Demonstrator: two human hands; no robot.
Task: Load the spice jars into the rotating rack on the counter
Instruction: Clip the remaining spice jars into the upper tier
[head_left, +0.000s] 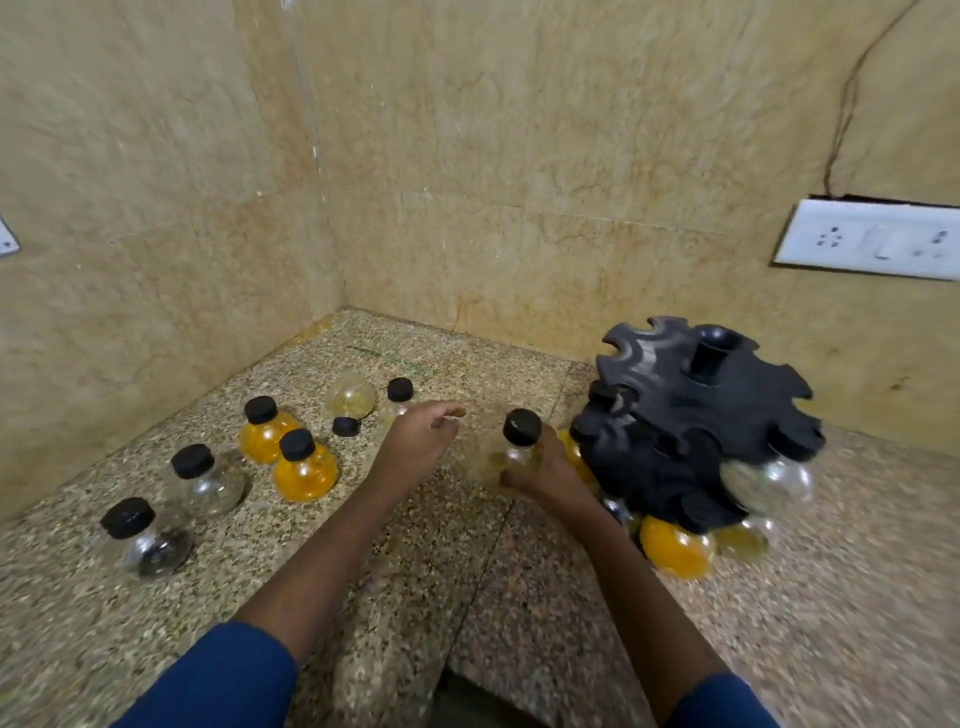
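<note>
Head view: right hand (545, 470) wrapped around a black-capped clear jar (514, 447), upright, just left of the black rotating rack (696, 415) on the speckled counter (467, 597). Left hand (421, 441) above the counter, fingers loosely curled, holding nothing. Several loose spice jars (304, 467) standing at left, one tipped over (350, 400). Rack slots already carrying jars, an orange one (675, 551) lowest.

Dim, warm, even light — soft shadows, motion blur, wide-angle bowing at edges.
</note>
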